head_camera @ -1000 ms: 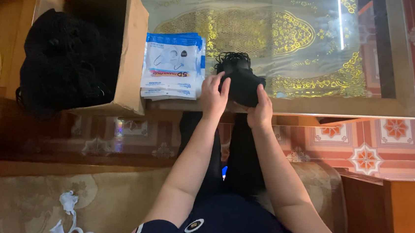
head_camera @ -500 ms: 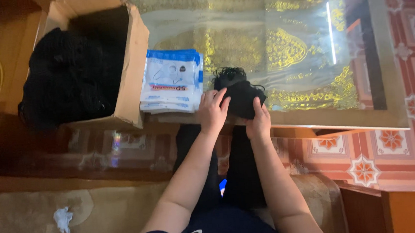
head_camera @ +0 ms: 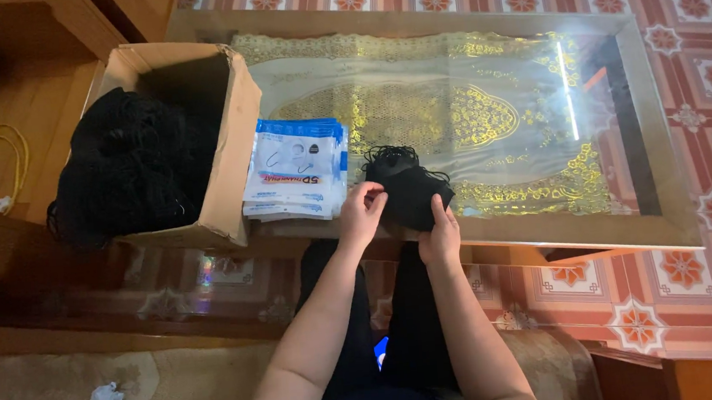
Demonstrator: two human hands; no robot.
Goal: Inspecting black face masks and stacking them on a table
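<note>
A small stack of black face masks (head_camera: 406,186) lies at the near edge of a glass-topped table (head_camera: 652,202). My left hand (head_camera: 361,215) pinches the stack's left side with thumb and fingers. My right hand (head_camera: 441,234) holds its lower right corner. Thin black ear loops stick out at the top of the stack. Just left of my hands lies a pile of blue and white flat packets (head_camera: 296,172).
An open cardboard box (head_camera: 229,142) heaped with black masks (head_camera: 129,171) stands at the table's left end. A gold-patterned cloth (head_camera: 485,114) lies under the glass. Patterned red floor tiles surround the table; a beige sofa seat (head_camera: 134,395) is below me.
The view shifted, so the table sits lower and the box is more fully seen. My hands stayed on the black stack; the left hand's fingers moved to its left edge.
</note>
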